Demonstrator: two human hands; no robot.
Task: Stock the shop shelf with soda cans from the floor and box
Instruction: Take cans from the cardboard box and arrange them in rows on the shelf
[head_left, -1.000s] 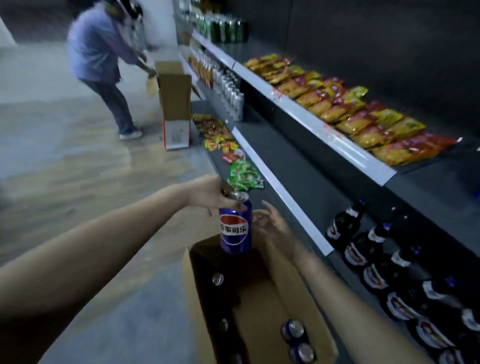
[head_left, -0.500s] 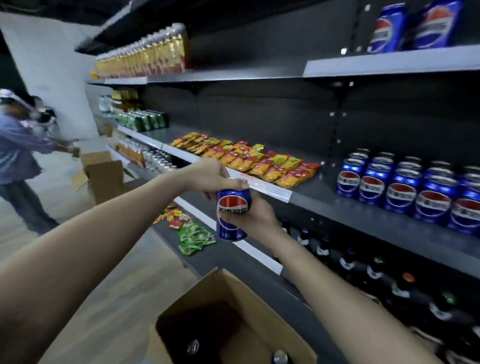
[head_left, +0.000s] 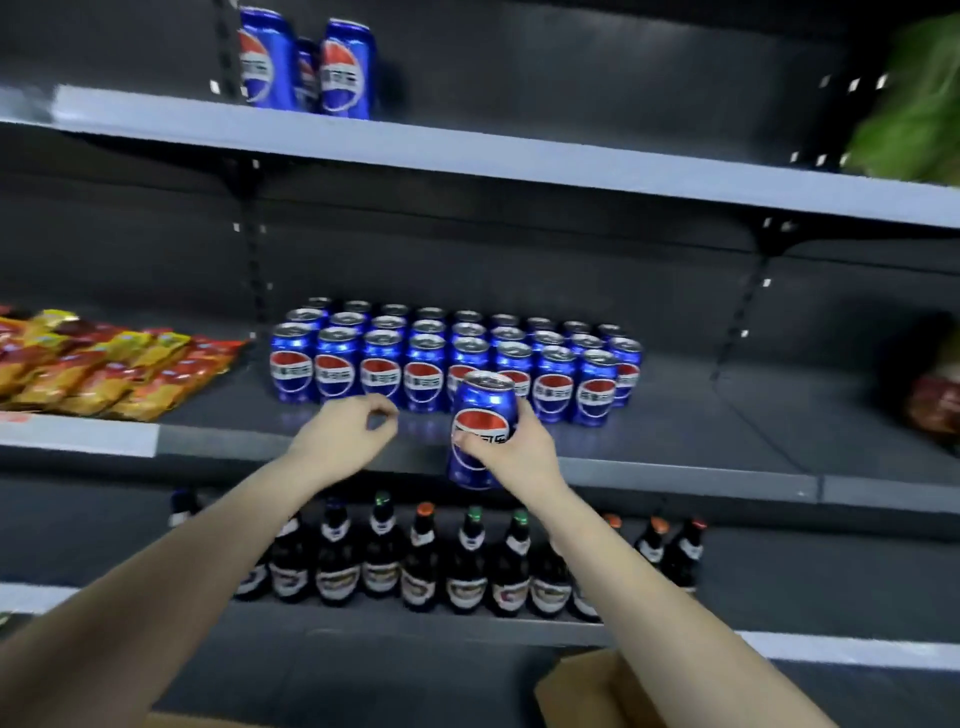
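While the right hand (head_left: 511, 447) grips the Pepsi can (head_left: 483, 410) from its right side at frame centre, the can's long axis runs near vertical, lid up, top leaning slightly right. Stocked Pepsi cans (head_left: 384, 364) stand just behind it on the middle shelf (head_left: 701, 415), with bare shelf to their right. Left hand (head_left: 345, 439), just left of the can: fingers curled, holding nothing. The placing is likely the right hand's job.

One held Pepsi can (head_left: 480, 415), three top-shelf cans (head_left: 345, 73) and about twenty-seven middle-shelf cans (head_left: 382, 364), three rows of nine, are in view. Roughly a dozen dark bottles (head_left: 421, 566) stand below.
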